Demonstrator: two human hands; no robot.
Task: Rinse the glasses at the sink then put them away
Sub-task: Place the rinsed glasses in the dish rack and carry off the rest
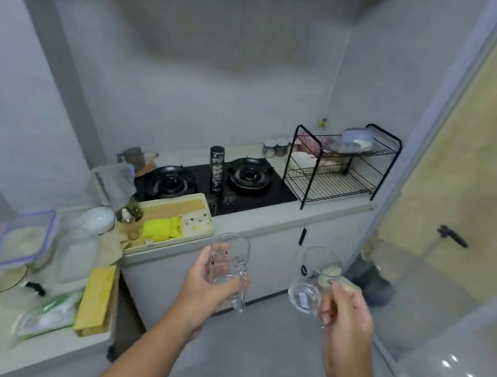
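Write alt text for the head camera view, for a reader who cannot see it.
A person's left hand grips a tall clear glass and the right hand holds a rounder glass, both raised before a kitchen counter. On the counter are a two-burner gas stove, a black wire dish rack and a tray with a yellow cloth.

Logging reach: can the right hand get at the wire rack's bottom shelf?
Probably: the wire rack is open-fronted, its bottom shelf mostly bare, nothing between it and the right hand, holding a glass.
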